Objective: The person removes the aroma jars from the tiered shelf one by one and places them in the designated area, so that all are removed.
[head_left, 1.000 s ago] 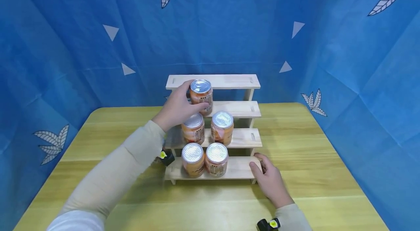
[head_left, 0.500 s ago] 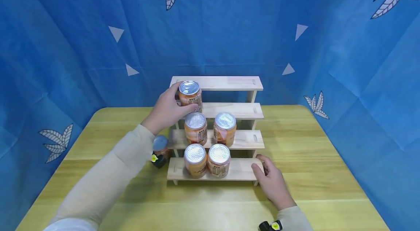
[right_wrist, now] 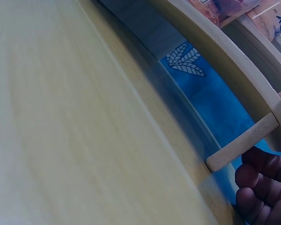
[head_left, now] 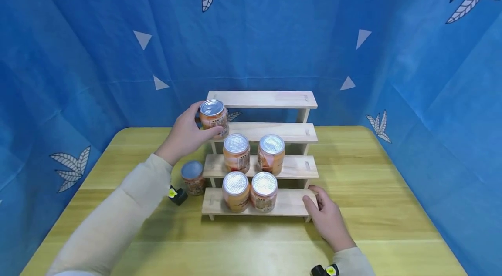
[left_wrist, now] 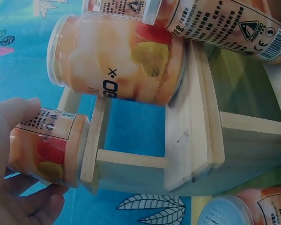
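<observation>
My left hand [head_left: 183,134] grips an orange-labelled can [head_left: 213,119] with a silver lid, thumb on its near side. The can stands upright at the left end of the third step [head_left: 274,131] of a pale wooden tiered rack; the left wrist view shows its base at the board, and I cannot tell whether it bears on it. My right hand [head_left: 328,219] holds the right end of the rack's lowest step [head_left: 292,202], thumb on top. In the right wrist view, its curled fingers [right_wrist: 260,176] are below the board beside a leg [right_wrist: 243,143].
Two cans [head_left: 236,192] stand on the lowest step and two [head_left: 236,153] on the second. Another can [head_left: 193,178] stands on the wooden table [head_left: 251,245], left of the rack. The top step [head_left: 262,99] is near a blue cloth backdrop [head_left: 266,28].
My left hand has carried the can leftward along the third step to its left end. The can on the table has come into view from behind the arm. My right hand keeps its hold.
</observation>
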### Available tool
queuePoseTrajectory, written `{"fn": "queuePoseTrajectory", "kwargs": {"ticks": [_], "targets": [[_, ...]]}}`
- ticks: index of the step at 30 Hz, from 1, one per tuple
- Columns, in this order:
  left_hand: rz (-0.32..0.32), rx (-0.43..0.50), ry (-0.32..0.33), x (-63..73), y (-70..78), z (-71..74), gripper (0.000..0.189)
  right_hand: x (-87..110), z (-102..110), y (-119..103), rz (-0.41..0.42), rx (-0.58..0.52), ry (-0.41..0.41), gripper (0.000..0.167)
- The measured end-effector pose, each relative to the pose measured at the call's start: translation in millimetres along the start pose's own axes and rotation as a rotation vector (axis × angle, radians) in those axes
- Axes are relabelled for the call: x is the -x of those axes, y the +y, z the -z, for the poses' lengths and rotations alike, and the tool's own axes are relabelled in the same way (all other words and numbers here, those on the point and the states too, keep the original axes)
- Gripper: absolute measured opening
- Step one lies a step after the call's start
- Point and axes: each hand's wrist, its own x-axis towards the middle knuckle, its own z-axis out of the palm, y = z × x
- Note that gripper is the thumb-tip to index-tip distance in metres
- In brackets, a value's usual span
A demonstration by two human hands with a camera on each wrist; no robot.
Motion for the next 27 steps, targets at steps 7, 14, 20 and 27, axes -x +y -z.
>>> {"fn": "queuePoseTrajectory", "kwargs": {"ticks": [7,14,20,27], "targets": [[-0.006,-0.008,0.002,3.6,-2.7,2.2,0.096,1.1,1,1,-0.008,0.007,0.001,0.043],[0.004,-0.046,0.017,7.1,-6.5,12.7,0.098,-2.2,2,0,0.006,0.024,-0.001,0.043],[0.017,-0.051,0.024,7.6,-12.0,18.6,0.098,-3.9,3,1,0.005,0.036,0.003,0.043],[0.055,-0.058,0.025,15.3,-17.4,23.8,0.103,-0.9,1,2,0.009,0.020,-0.004,0.043]]}}
